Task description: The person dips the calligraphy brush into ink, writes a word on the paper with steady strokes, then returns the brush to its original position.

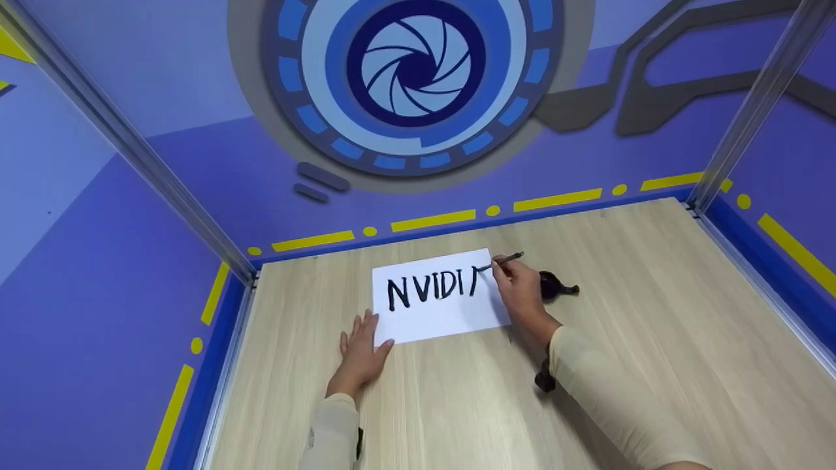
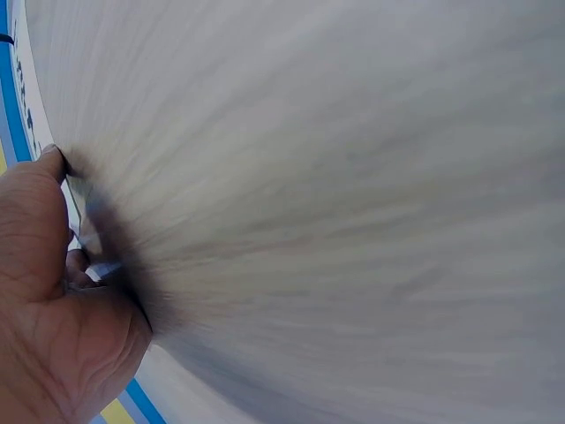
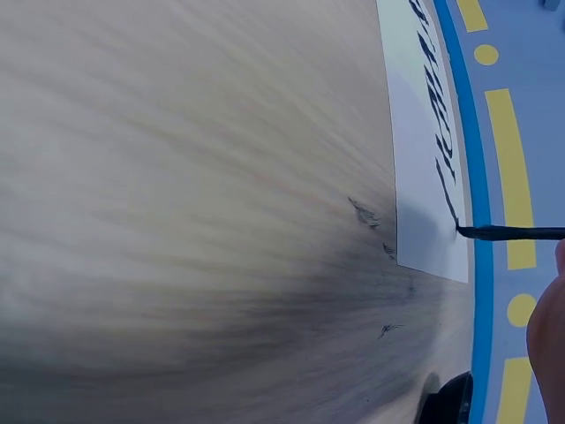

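Note:
A white sheet of paper (image 1: 444, 323) lies on the table, bearing the black letters "NVIDI" (image 1: 424, 288) and one slanted stroke (image 1: 475, 282) to their right. In my right hand (image 1: 519, 287) I pinch a slim dark brush (image 1: 509, 258); its tip touches the paper at the top of that stroke, as the right wrist view also shows with the brush (image 3: 508, 233). My left hand (image 1: 360, 359) rests at the sheet's lower left corner, fingers spread, fingertips and thumb at the paper's edge. Behind my right hand sits a rounded black object with a short spout (image 1: 555, 286), partly hidden.
The wood-grain table (image 1: 444, 405) meets a blue and purple printed wall (image 1: 405, 202) at the back. Metal posts (image 1: 130, 137) stand at its back corners. Small dark smudges (image 3: 364, 213) mark the table near the paper in the right wrist view.

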Demonstrator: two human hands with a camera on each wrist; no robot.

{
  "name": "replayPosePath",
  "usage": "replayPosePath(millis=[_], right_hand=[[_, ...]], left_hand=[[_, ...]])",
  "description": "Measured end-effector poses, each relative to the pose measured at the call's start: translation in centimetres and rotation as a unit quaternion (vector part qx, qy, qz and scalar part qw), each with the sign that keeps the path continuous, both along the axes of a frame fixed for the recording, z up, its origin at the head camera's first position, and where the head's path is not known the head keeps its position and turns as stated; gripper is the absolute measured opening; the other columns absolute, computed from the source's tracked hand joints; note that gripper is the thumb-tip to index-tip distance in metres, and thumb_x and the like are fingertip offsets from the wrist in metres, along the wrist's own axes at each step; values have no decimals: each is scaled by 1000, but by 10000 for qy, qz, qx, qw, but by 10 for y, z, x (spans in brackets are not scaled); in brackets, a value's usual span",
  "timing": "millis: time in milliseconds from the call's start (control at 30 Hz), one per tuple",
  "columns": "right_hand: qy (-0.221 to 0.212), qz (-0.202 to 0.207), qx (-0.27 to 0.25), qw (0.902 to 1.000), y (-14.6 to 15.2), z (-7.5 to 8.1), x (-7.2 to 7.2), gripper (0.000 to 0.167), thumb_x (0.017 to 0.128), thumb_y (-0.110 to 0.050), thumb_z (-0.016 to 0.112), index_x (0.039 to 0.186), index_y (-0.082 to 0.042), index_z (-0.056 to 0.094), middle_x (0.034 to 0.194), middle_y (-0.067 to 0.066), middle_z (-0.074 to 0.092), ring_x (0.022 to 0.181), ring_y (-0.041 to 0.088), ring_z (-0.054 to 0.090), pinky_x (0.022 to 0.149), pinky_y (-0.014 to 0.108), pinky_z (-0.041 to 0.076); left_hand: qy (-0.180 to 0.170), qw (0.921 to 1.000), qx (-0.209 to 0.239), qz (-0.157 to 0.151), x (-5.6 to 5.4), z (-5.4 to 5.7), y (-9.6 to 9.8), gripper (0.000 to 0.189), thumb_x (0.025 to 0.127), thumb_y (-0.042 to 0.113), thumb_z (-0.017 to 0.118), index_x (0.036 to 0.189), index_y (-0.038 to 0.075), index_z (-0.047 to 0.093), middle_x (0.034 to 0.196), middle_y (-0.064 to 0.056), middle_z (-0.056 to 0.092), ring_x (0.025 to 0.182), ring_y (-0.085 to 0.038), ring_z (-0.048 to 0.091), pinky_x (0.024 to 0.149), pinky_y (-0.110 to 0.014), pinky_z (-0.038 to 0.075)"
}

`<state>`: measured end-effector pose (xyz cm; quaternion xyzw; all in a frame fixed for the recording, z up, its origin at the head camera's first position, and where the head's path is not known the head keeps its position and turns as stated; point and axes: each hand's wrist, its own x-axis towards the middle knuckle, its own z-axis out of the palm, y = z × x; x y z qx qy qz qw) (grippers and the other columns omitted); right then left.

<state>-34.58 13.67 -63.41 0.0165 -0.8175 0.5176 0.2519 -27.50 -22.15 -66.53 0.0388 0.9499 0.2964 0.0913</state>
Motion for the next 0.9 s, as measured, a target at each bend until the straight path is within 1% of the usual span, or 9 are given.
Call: replayPosePath(millis=[267,567,800,900], right_hand=[[-97,89,23,9999,2,0,2,18,102,-10,71,115,-2,80,112,13,83,102,26,78,94,48,65],[-228,120,7,9997,4,3,4,13,102,-13,73,111,-7,81,107,9,83,99,22,76,93,45,64],[-426,169,-88,9989,6,8,7,15,102,-15,71,110,-6,80,106,11,82,100,26,76,96,46,63],[-573,180,-54,9982,7,10,8,15,103,-18,70,110,-7,79,106,10,81,101,25,75,96,44,62]], left_hand=[[-1,10000,9,10,0,-1,0,72,111,39,56,170,11,27,182,-12,14,170,-40,5,135,-68,-7],[25,10000,88,-18,2,0,0,72,111,38,57,170,10,27,182,-13,13,170,-41,5,134,-68,-7],[32,9999,101,-37,2,2,0,71,111,38,56,170,9,28,181,-15,14,170,-42,5,134,-69,-6],[35,10000,86,-37,2,1,-1,71,111,38,56,170,9,28,182,-15,14,170,-42,5,134,-69,-6]])
